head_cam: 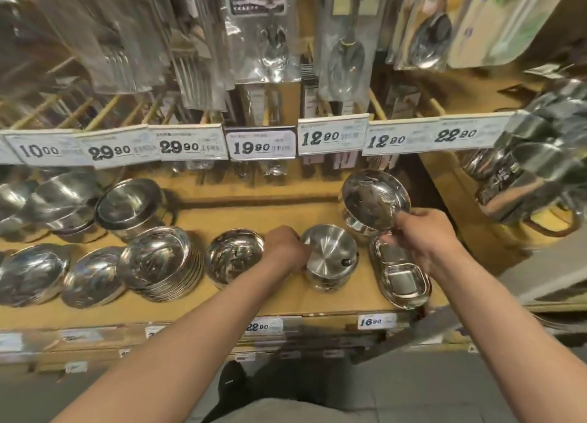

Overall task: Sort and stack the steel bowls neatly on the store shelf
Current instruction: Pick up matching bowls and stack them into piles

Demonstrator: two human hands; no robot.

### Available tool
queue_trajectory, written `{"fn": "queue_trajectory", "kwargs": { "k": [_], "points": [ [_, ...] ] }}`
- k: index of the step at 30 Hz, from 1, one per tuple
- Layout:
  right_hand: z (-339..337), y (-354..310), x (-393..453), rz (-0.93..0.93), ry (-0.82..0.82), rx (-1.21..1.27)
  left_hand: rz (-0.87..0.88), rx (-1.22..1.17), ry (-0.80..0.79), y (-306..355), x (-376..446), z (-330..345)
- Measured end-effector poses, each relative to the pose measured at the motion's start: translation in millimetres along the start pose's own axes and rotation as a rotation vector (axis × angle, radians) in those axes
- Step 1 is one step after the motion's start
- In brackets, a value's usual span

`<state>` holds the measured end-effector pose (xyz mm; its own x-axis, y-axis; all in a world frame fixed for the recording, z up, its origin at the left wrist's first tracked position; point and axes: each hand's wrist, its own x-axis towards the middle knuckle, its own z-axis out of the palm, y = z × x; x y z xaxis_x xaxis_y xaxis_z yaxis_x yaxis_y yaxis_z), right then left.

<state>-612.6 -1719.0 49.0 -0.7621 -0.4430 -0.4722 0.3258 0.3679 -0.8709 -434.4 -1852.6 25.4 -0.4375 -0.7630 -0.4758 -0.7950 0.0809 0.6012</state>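
Left hand (286,248): curled against the left side of a small steel bowl (330,257); the rim is gripped, though the fingertips are hidden behind the knuckles.
Small steel bowl: seated upright on the wooden shelf (254,213), on top of another bowl of like size, between a shallow bowl (235,254) and a rectangular tray stack (400,273).
Right hand (422,235): closed on the lower edge of a shallow steel dish (374,200), which is pinched between thumb and fingers.
Shallow steel dish: held tilted, its inside turned toward the camera, just above a bowl (359,225) standing at the back right of the shelf.
Stacked plates (162,260): a leaning pile is seen left of the shallow bowl, with further bowls (92,276) beside it toward the left edge.
Rear left of shelf: a wide bowl stack (130,206) is set behind the plates.
Price tags (260,144): a row is fixed along the rail above the shelf, with packaged cutlery (263,31) hung overhead.
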Motion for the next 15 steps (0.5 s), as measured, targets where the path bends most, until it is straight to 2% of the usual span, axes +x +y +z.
{"fn": "queue_trajectory", "kwargs": {
  "k": [5,13,15],
  "points": [
    [-5.9,4.0,-6.3,0.005,-0.036,0.010,0.000,0.018,0.026,-7.9,9.0,12.5],
    [-2.9,3.6,-18.3,-0.006,-0.104,-0.056,0.004,0.196,0.020,-2.5,8.7,13.0],
    [1.1,-0.2,-23.4,-0.017,-0.125,-0.065,0.045,0.196,0.071,-0.4,3.2,3.9]
  ]
}}
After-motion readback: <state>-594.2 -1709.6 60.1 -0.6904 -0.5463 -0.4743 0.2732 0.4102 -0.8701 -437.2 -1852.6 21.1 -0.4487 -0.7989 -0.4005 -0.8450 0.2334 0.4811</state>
